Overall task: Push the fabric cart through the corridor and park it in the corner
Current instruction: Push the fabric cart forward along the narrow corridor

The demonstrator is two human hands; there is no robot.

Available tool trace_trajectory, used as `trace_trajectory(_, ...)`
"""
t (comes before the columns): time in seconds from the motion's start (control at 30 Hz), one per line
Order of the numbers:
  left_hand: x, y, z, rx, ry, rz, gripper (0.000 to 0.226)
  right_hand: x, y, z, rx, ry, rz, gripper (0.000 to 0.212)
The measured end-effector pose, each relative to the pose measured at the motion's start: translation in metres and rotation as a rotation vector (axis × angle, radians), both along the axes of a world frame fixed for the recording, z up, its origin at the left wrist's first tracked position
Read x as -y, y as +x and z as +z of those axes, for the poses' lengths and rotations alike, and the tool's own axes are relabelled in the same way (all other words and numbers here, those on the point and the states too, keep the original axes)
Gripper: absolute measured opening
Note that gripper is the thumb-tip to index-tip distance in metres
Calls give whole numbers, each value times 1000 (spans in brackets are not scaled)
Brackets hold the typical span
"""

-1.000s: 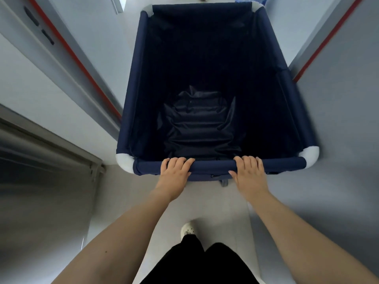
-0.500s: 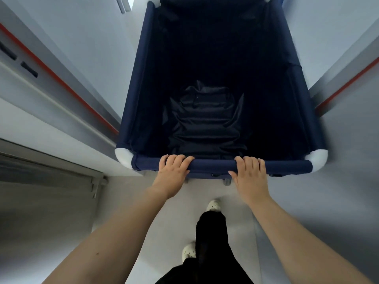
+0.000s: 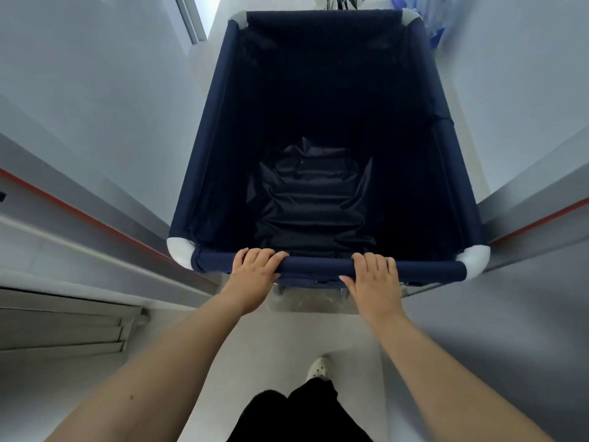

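Note:
A deep navy fabric cart [image 3: 204, 129] with white plastic corner caps fills the middle of the view, between two walls. Crumpled dark fabric lies at its bottom. My left hand [image 3: 253, 275] wraps the near top rail left of centre. My right hand [image 3: 374, 280] grips the same rail right of centre. Both arms stretch forward from the bottom of the frame.
A door frame with a red-edged strip stands close on the left [image 3: 95, 218] and right [image 3: 535, 221] of the cart's near end. White walls run ahead on both sides. A plant [image 3: 338, 1] and a blue bag [image 3: 435, 30] sit beyond the cart. A metal floor threshold [image 3: 312, 303] lies under the rail.
The cart and I have moved forward through the doorway; the red-edged frames now sit level with the cart's near corners. My feet have stepped. Both hands keep their grip.

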State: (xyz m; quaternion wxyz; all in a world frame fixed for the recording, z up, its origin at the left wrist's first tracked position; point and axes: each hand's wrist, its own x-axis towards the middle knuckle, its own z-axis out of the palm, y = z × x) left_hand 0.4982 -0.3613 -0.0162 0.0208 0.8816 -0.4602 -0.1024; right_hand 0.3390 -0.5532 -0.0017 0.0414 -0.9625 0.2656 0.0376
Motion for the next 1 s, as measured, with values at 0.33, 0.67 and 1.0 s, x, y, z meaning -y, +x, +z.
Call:
trace_trajectory(0.33,49,65,-4,-12,-15,-21,42,49,65,1,-45,-36,-35,45)
trace_trajectory(0.67,104,154,-5,-45,-5,-37,43,98,152,3,-106,-18,-50,49)
trace_trajectory(1.0,169,230,-9,-5,-22,-23,42,160,230,0,-58,16,-63,48)
